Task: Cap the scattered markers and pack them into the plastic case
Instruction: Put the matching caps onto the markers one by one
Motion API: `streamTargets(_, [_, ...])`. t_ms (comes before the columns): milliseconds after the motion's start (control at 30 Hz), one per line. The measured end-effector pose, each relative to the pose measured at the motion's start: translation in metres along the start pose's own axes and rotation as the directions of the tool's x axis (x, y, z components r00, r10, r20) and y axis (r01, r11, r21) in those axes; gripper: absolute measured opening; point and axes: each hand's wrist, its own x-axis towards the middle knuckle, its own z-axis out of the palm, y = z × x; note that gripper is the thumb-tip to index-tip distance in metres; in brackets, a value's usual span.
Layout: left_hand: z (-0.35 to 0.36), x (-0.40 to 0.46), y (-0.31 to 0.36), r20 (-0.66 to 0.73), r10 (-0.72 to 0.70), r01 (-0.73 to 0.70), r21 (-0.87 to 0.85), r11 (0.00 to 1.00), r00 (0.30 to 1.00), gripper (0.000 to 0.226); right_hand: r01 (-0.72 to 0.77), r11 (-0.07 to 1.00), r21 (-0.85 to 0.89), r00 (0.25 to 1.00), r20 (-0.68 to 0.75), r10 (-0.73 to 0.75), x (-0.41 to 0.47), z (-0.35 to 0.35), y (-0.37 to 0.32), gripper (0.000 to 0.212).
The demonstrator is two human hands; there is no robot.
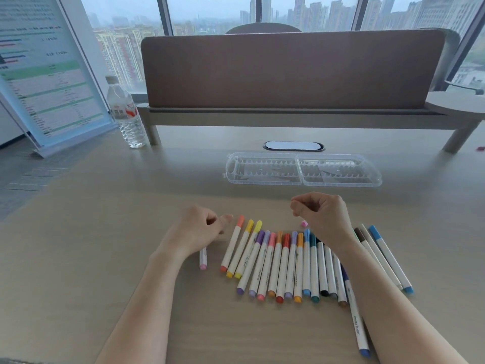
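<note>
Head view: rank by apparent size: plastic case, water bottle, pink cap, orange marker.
1. plastic case, open flat
2. water bottle
3. orange marker
4. pink cap

The marker lies nearer the camera than the bottle, so their true order is unsure.

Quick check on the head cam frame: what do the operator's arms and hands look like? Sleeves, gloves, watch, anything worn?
Both forearms are bare up to the frame edge: no sleeves in view. The left hand and right hand wear no gloves, and no rings, watch, bands, cables or markings can be seen on them.
</note>
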Motion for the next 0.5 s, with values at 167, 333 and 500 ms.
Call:
streamTargets(167, [-0.012,0.004,-0.018,-0.105,-0.077,0.081,0.031,0.996,0.992,0.048,-0.019,0.999,-0.03,1.0,0.009,0.02,0.001,0.0,0.005,0.009])
streamTargets(333, [-0.014,0.002,-0.02,-0.073,-0.113,0.125,0.198,0.972,0.991,0.048,-0.013,0.998,-0.066,1.0,0.003,0.013,0.002,-0.004,0.007,0.009])
streamTargets(500, [-0.013,0.0,-0.015,-0.1,-0.063,0.08,0.177,0.981,0.993,0.036,-0.056,0.996,-0.073,0.997,-0.056,0.052,0.005,-0.013,0.01,0.005])
